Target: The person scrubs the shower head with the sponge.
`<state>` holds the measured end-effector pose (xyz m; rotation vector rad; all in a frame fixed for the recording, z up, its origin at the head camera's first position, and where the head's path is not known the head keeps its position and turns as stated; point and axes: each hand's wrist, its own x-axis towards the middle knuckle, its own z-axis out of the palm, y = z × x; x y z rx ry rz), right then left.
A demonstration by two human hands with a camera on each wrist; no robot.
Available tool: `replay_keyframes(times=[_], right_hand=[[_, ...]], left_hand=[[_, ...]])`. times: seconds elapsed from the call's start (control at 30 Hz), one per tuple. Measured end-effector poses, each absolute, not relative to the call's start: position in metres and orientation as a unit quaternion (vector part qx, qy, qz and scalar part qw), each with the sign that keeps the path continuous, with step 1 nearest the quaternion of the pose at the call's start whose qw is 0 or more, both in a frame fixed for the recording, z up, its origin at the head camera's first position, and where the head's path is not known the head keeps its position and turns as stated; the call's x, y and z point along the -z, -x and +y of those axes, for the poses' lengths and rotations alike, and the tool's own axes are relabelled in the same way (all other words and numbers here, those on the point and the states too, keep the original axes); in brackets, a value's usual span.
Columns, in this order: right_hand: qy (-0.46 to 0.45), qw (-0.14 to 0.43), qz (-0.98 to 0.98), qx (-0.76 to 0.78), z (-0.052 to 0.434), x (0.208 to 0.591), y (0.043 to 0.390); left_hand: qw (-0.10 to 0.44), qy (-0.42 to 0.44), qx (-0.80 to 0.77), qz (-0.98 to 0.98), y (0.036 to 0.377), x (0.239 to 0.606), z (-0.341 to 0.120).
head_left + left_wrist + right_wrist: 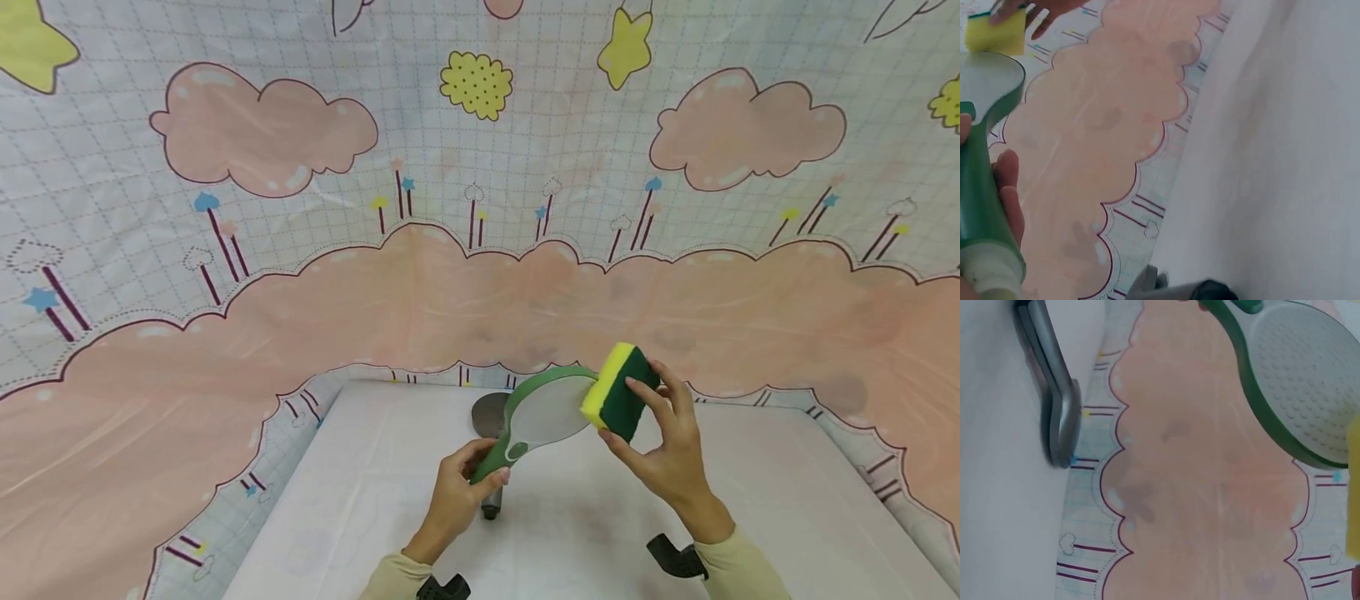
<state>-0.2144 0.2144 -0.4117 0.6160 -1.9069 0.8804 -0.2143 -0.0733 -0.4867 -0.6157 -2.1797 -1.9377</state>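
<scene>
Table (360, 483) carries one grey round-headed tool (490, 414), touched by neither hand. Above it we've got a green paddle (555, 408) with a pale bumpy face, plus a yellow-and-green sponge (619, 392), both off the table. Progress, our read: pick-up done, sponge up at the paddle's far edge; most of the face lies outside the sponge, so that area is probably left. Can't tell whether any of it has been wiped. Grip: our left hand (461, 492) is clamped round the paddle's handle; the head sticks out past the fingers, angled up and right, face outside the grip. Our right hand (671, 458) pinches the sponge between thumb and fingers, dark green side toward the palm, yellow side toward the paddle. Sponge overlaps the face's edge in the head view; contact or slight gap, we can't confirm. Smallest bit: green oval inset (517, 451) at the paddle's neck, just beyond the left hand, uncovered.
</scene>
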Motion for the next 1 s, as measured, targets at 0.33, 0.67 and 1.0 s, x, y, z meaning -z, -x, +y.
replay_keyframes(times=[0.33, 0.67, 1.0], right_hand=[[-0.245, 0.535, -0.752, -0.296, 0.206, 0.408, 0.223], [-0.246, 0.541, -0.765, -0.248, 0.202, 0.414, 0.225], [-0.256, 0.524, -0.776, -0.239, 0.194, 0.425, 0.222]], left_hand=[[0.018, 0.192, 0.706, -0.681, 0.208, 0.479, -0.061], [0.004, 0.138, 0.732, -0.667, 0.202, 0.469, -0.051], [-0.025, 0.120, 0.760, -0.638, 0.202, 0.463, -0.047]])
